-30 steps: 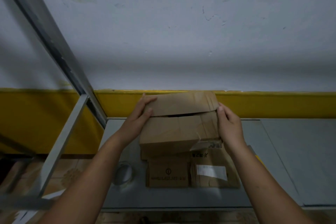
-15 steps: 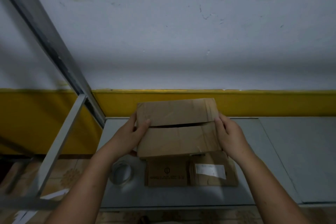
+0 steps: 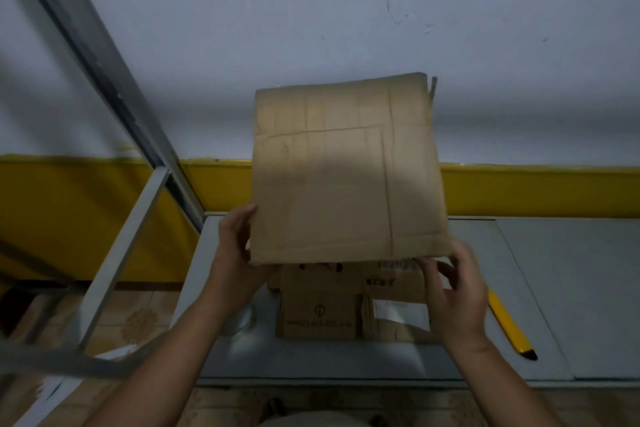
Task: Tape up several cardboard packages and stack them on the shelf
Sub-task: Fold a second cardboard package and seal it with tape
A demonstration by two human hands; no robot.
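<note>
Left hand (image 3: 235, 253) and right hand (image 3: 457, 291) hold one box (image 3: 346, 177) above two boxes (image 3: 318, 308)

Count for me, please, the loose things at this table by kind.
Cardboard boxes: 3, the held box and two lying below it
Tape rolls: 1
Yellow cutters: 1
Total: 5

A cardboard box (image 3: 346, 177) is held up off the grey table (image 3: 571, 288), its broad creased face tilted toward the camera. The left grip (image 3: 239, 253) clasps the box's lower left edge, and the right grip (image 3: 453, 291) curls under its lower right corner. Beneath lie two smaller cardboard packages (image 3: 318, 308) side by side. A yellow tool (image 3: 509, 326) rests just right of them, and a pale roll (image 3: 239, 321) shows behind the left wrist.
</note>
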